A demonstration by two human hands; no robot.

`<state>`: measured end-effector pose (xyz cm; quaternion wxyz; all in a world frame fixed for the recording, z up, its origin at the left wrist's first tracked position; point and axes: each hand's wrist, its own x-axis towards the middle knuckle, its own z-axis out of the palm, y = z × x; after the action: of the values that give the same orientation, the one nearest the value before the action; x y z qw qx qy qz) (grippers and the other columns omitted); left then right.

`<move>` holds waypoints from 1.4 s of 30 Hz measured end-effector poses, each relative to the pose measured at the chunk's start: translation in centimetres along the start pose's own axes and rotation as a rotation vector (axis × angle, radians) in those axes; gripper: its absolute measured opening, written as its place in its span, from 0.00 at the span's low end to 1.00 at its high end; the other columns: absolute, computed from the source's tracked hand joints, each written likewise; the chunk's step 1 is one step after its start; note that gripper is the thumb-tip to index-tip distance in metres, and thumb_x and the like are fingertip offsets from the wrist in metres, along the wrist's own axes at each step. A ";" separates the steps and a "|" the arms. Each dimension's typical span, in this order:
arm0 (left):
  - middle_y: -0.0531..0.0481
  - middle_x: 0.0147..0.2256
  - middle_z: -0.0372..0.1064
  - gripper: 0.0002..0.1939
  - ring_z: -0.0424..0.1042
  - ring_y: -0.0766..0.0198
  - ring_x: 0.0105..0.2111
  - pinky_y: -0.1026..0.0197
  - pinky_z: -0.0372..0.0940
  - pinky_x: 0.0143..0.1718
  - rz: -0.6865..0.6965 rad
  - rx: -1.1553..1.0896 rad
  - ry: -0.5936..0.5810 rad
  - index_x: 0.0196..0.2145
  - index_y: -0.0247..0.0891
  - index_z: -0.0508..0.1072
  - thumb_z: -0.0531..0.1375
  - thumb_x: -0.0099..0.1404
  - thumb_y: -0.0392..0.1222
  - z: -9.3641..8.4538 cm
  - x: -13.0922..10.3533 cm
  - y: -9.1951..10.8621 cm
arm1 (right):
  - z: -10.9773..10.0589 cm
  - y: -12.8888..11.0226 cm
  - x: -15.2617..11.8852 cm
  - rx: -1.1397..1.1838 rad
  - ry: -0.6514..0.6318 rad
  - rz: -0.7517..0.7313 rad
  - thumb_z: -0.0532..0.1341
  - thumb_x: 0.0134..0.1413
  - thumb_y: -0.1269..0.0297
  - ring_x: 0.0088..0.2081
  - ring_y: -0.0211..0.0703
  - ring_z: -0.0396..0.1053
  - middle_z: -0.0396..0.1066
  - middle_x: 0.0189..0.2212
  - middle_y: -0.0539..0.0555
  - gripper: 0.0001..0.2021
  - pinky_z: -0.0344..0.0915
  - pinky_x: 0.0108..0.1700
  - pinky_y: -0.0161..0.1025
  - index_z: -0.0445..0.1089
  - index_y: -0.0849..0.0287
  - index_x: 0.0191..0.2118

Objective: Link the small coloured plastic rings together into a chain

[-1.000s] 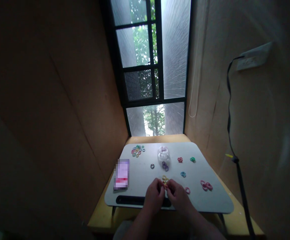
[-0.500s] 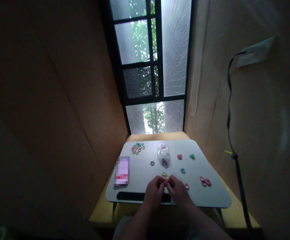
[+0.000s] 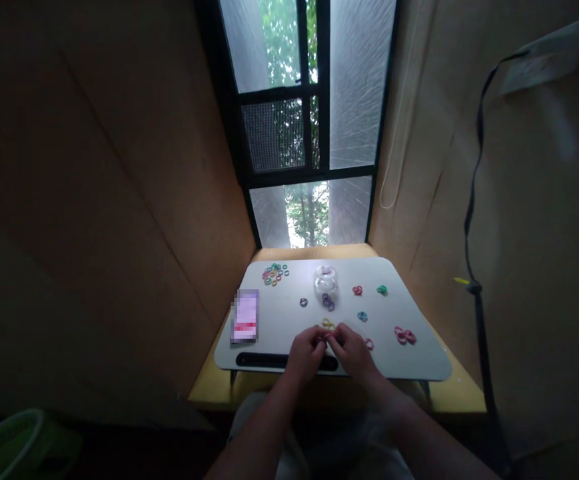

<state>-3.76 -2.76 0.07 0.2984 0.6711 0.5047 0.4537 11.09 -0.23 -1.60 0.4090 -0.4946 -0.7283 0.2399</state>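
Note:
My left hand (image 3: 308, 351) and my right hand (image 3: 350, 348) meet over the front of the white lap table, fingertips pinched together. Between them shows a bit of a small pinkish-red hair tie (image 3: 328, 335), mostly hidden by the fingers. Yellow hair ties (image 3: 328, 324) lie just beyond the fingertips. To the right of my right hand is a pink hair tie (image 3: 369, 344). Purple hair ties (image 3: 328, 303) rest against the near side of a clear round jar (image 3: 326, 283). A dark hair tie (image 3: 304, 302) lies alone to the left of them.
Mixed hair ties (image 3: 275, 274) are heaped at the back left, above a phone (image 3: 246, 316). Red (image 3: 358, 291), green (image 3: 382, 290), blue (image 3: 362, 316) and larger pink hair ties (image 3: 405, 335) lie at the right. A black slot (image 3: 262, 361) runs along the table's front; a cable (image 3: 479, 327) hangs right.
My view has tilted down, so the table sits higher in the picture and a green basket shows more at lower left. Both hands stay together, still pinching.

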 end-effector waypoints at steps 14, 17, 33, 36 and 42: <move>0.53 0.28 0.71 0.07 0.65 0.67 0.27 0.65 0.60 0.31 0.000 0.030 0.029 0.35 0.37 0.73 0.55 0.62 0.38 0.1 -0.1 0.0 | -0.3 -0.6 -0.2 -0.018 -0.009 -0.019 0.54 0.57 0.60 0.23 0.37 0.60 0.64 0.20 0.47 0.10 0.51 0.26 0.34 0.60 0.56 0.26; 0.53 0.28 0.71 0.07 0.66 0.67 0.27 0.65 0.60 0.31 -0.007 0.033 0.032 0.35 0.37 0.73 0.55 0.62 0.38 0.1 -0.1 0.0 | -0.4 -0.7 -0.2 -0.032 -0.013 -0.017 0.54 0.57 0.60 0.23 0.37 0.61 0.65 0.21 0.47 0.10 0.51 0.26 0.34 0.60 0.56 0.26; 0.51 0.32 0.75 0.10 0.69 0.67 0.28 0.65 0.63 0.32 -0.021 -0.014 -0.024 0.40 0.39 0.75 0.56 0.63 0.39 0.0 -0.1 0.4 | -0.2 -0.3 0.0 -0.065 -0.021 -0.025 0.53 0.54 0.64 0.24 0.37 0.59 0.60 0.20 0.46 0.09 0.50 0.27 0.34 0.55 0.56 0.24; 0.50 0.35 0.75 0.12 0.71 0.65 0.31 0.64 0.64 0.36 0.010 -0.021 -0.026 0.42 0.39 0.75 0.55 0.63 0.38 0.0 -0.1 0.3 | -0.1 0.0 0.0 -0.064 -0.018 -0.035 0.53 0.54 0.64 0.23 0.37 0.58 0.60 0.19 0.46 0.10 0.49 0.26 0.34 0.55 0.56 0.24; 0.48 0.39 0.76 0.13 0.72 0.62 0.38 0.61 0.66 0.42 0.013 0.008 -0.022 0.44 0.40 0.75 0.55 0.63 0.37 0.1 0.0 0.3 | 0.1 0.3 0.0 -0.040 -0.004 -0.072 0.53 0.54 0.64 0.23 0.37 0.58 0.62 0.19 0.47 0.10 0.50 0.26 0.34 0.60 0.57 0.23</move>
<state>-3.59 -2.88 0.25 0.2985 0.6806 0.4987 0.4461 11.14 -0.10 -1.87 0.4061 -0.4756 -0.7511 0.2113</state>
